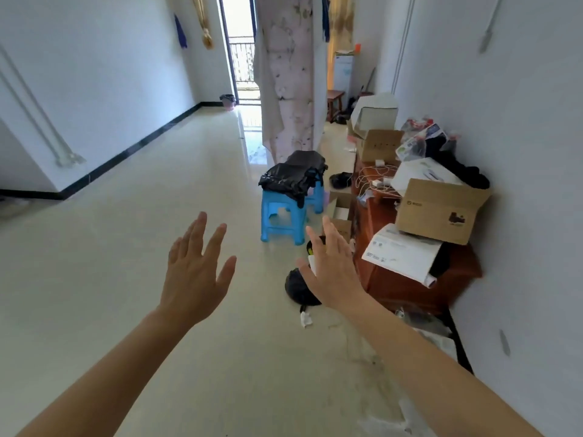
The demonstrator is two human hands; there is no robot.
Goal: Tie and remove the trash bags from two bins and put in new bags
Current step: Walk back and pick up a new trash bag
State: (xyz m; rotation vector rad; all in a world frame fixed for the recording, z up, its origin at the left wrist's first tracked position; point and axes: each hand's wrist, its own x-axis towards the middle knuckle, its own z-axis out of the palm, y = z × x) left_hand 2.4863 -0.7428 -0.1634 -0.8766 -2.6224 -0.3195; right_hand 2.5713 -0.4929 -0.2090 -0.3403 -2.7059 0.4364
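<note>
My left hand (pixel 197 272) and my right hand (pixel 331 269) are stretched out in front of me, fingers spread, holding nothing. Behind my right hand a black trash bag (pixel 298 290) lies on the floor, and a dark bin rim (pixel 312 244) shows just above it, mostly hidden by the hand. Black trash bags (pixel 293 178) are draped over a blue plastic stool (pixel 280 216) a little farther ahead. Far down the hall a pink bin (pixel 227 101) lined with a black bag stands by the left wall near the balcony door.
A brown wooden cabinet (pixel 410 279) along the right wall carries cardboard boxes (pixel 441 212), cables and papers. A pale sheet (pixel 290 74) hangs in the middle of the hall. A crumpled white scrap (pixel 305 319) lies on the tiled floor. Open floor stretches to the left.
</note>
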